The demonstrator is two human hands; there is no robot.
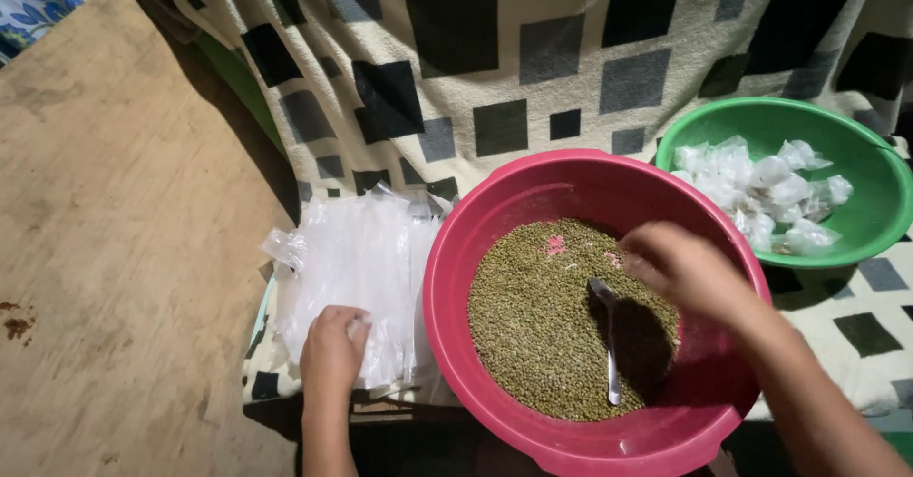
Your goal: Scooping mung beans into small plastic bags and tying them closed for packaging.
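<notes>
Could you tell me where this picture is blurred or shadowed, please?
Head view: the right hand is motion-blurred above the red bowl and casts a dark shadow on the green beans by the spoon; the left hand is sharper; bottom edge dark.

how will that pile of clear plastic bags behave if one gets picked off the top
The clear plastic bags look thin and wrinkled, so one would probably hang floppy and feel very light. Their glossy faces suggest they may slide or cling together. The left hand pressing on the stack likely keeps it from shifting.

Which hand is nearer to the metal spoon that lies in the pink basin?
Right. The right hand hovers just above the spoon over the green beans. The left hand rests on the clear plastic bags, outside the pink basin.
</notes>
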